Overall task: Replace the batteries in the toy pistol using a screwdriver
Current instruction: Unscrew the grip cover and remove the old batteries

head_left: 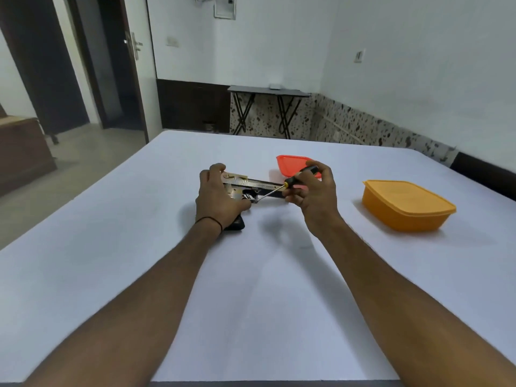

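A silver and gold toy pistol (252, 186) lies on its side on the white table (139, 261), barrel pointing right. My left hand (219, 198) covers its grip and presses it down; the black butt pokes out below my wrist. My right hand (314, 189) is shut on a screwdriver (298, 177) with a black and yellow handle. Its thin shaft slants down to the left, and the tip rests on the pistol body near the trigger. No batteries are visible.
A red container (290, 163) sits just behind my right hand. An orange lidded box (406, 203) stands to the right. A small folding table (268, 92) is against the far wall, and an open doorway is at the left.
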